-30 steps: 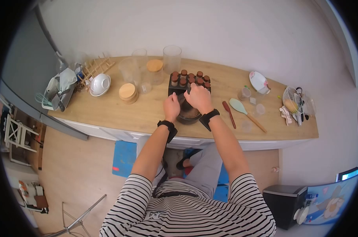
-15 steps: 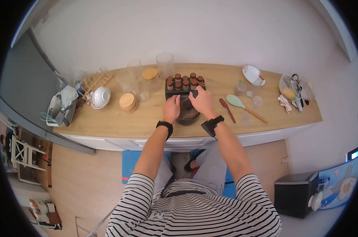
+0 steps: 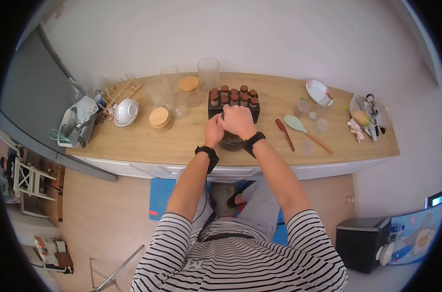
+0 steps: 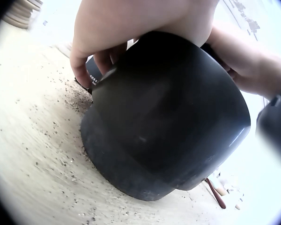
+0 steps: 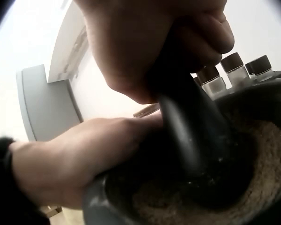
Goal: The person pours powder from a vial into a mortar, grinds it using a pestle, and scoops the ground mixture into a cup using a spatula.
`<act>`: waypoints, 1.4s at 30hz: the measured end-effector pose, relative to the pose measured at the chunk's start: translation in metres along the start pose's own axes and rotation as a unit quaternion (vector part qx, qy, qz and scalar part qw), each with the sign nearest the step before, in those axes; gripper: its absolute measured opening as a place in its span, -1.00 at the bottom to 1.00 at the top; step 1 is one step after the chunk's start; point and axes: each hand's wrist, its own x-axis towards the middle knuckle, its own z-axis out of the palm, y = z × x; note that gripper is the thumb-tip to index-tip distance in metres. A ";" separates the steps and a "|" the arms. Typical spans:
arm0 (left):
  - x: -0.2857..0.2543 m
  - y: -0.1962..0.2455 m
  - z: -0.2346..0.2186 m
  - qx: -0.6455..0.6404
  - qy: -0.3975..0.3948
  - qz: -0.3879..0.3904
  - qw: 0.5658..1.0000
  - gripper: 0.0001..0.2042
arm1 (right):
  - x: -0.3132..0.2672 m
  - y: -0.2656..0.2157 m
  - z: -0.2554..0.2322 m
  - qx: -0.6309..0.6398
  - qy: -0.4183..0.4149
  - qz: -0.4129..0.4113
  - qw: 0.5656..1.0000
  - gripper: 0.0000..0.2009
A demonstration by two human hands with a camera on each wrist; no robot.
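A dark mortar (image 4: 164, 112) stands near the counter's front edge, coarse brown grounds (image 5: 270, 159) clinging to its inner wall. My left hand (image 3: 212, 131) holds the mortar's left side at the rim, fingers curled over toward the back. My right hand (image 3: 239, 120) wraps round the handle of a black pestle (image 5: 192, 136), its thick end down among the grounds and its shaft tilted. Seen from the head, the right hand covers most of the mortar's mouth and overlaps the left hand's fingertips. Scattered crumbs (image 4: 56, 119) lie on the counter beside the mortar's base.
Directly behind the mortar is a black rack (image 3: 254, 115) of brown-capped spice jars. Right of it lie a red-brown spatula (image 3: 285, 135) and a mint spoon (image 3: 295, 123). Wooden-lidded jars (image 3: 160, 119) and a white bowl (image 3: 126, 113) stand to the left; a wire basket (image 3: 362, 117) sits far right.
My right hand has swung left across the mortar with the pestle and now covers the mouth that showed before. The left hand keeps its hold on the rim.
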 end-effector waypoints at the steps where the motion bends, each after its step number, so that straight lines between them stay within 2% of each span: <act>1: 0.001 -0.001 0.001 -0.017 0.018 -0.042 0.999 -0.70 | 0.007 0.005 0.001 0.005 -0.005 0.045 0.999 -0.68; 4: 0.002 -0.003 0.001 -0.003 0.021 -0.044 0.999 -0.69 | 0.009 0.017 -0.001 0.019 -0.011 0.092 0.995 -0.67; 6: 0.002 -0.008 0.005 -0.017 0.026 -0.041 0.999 -0.69 | -0.010 0.015 -0.003 0.021 0.012 0.086 0.996 -0.67; 8: 0.003 -0.010 0.007 -0.035 0.041 -0.039 0.998 -0.68 | -0.036 0.004 -0.010 0.015 0.039 0.020 0.999 -0.67; 9: 0.003 -0.008 0.006 -0.040 0.040 -0.046 0.997 -0.68 | -0.042 0.002 -0.007 0.011 0.036 0.013 0.999 -0.67; 11: 0.001 -0.007 0.007 -0.053 0.040 -0.059 0.996 -0.68 | -0.057 -0.005 -0.001 -0.005 0.054 -0.074 0.996 -0.67; 12: 0.000 -0.007 0.008 -0.053 0.040 -0.060 0.996 -0.68 | -0.051 -0.004 -0.003 -0.005 0.053 -0.074 0.996 -0.67; 14: -0.001 -0.003 0.004 -0.059 0.039 -0.062 0.996 -0.67 | -0.022 0.001 -0.010 0.006 0.043 0.057 0.997 -0.67; 16: -0.002 0.000 0.002 -0.044 0.034 -0.076 0.996 -0.67 | -0.001 0.019 -0.001 0.028 0.038 0.103 0.994 -0.64; 19: 0.001 -0.005 0.002 -0.044 0.030 -0.079 0.995 -0.67 | -0.002 0.019 -0.002 0.012 0.022 0.087 0.996 -0.64; 21: 0.001 -0.008 0.005 -0.061 0.035 -0.074 0.995 -0.66 | -0.023 0.005 -0.007 0.006 0.017 0.043 0.999 -0.65; 22: 0.001 -0.009 0.006 -0.056 0.033 -0.083 0.994 -0.67 | -0.037 0.001 -0.001 0.006 0.064 -0.009 0.998 -0.67; 25: -0.001 -0.002 0.006 -0.059 0.040 -0.099 0.993 -0.67 | -0.049 0.000 0.007 -0.024 0.074 -0.076 0.994 -0.68; 27: -0.002 0.000 0.006 -0.060 0.044 -0.099 0.992 -0.67 | -0.030 0.002 0.001 -0.007 0.060 -0.005 0.998 -0.67; 28: -0.002 0.000 0.006 -0.050 0.050 -0.090 0.993 -0.67 | -0.019 0.005 0.000 -0.006 0.061 -0.006 0.998 -0.67; 31: -0.001 -0.001 0.004 -0.042 0.051 -0.087 0.994 -0.67 | 0.004 0.016 -0.003 0.015 0.001 0.097 0.995 -0.64; 35: -0.001 -0.004 0.006 -0.048 0.062 -0.076 0.994 -0.68 | -0.016 0.012 -0.016 0.024 -0.001 0.085 0.996 -0.66; 37: -0.001 -0.005 0.010 -0.053 0.064 -0.081 0.993 -0.67 | -0.030 0.017 -0.015 0.086 0.052 0.101 0.990 -0.68; 38: -0.001 -0.003 0.009 -0.054 0.068 -0.080 0.993 -0.67 | -0.035 0.019 -0.019 0.083 0.047 0.101 0.990 -0.68; 40: -0.002 0.004 0.006 -0.049 0.063 -0.099 0.992 -0.67 | -0.040 0.021 -0.033 0.088 0.094 0.080 0.988 -0.71; 42: -0.002 0.009 0.004 -0.044 0.058 -0.114 0.991 -0.67 | -0.043 0.022 -0.036 0.070 0.091 0.067 0.991 -0.73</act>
